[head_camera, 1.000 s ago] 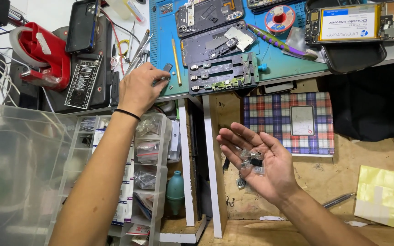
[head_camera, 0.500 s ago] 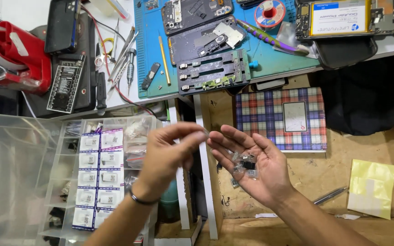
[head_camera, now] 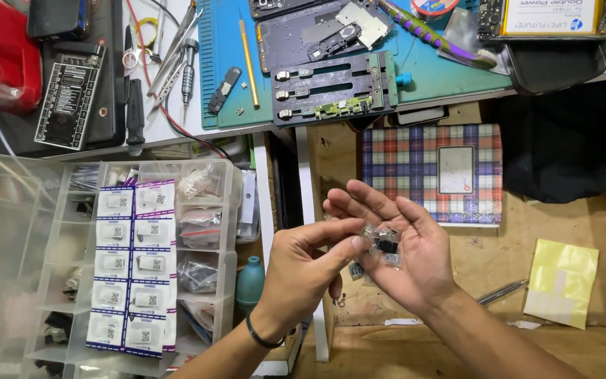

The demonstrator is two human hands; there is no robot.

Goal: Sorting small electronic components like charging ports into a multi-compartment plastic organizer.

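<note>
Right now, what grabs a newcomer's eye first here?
Centre frame, the right hand lies palm up with small clear packets, and the left hand pinches at them. To the left stands a clear compartment box of white-labelled sachets; above, a blue work mat carries an opened phone.

Both forearms are bare, with a thin black band (head_camera: 259, 335) around the left wrist.

A clear compartment organiser (head_camera: 142, 260) was seen at lower left, a plaid box (head_camera: 415, 158) at centre right, a blue mat (head_camera: 443, 70) laid along the top.
</note>
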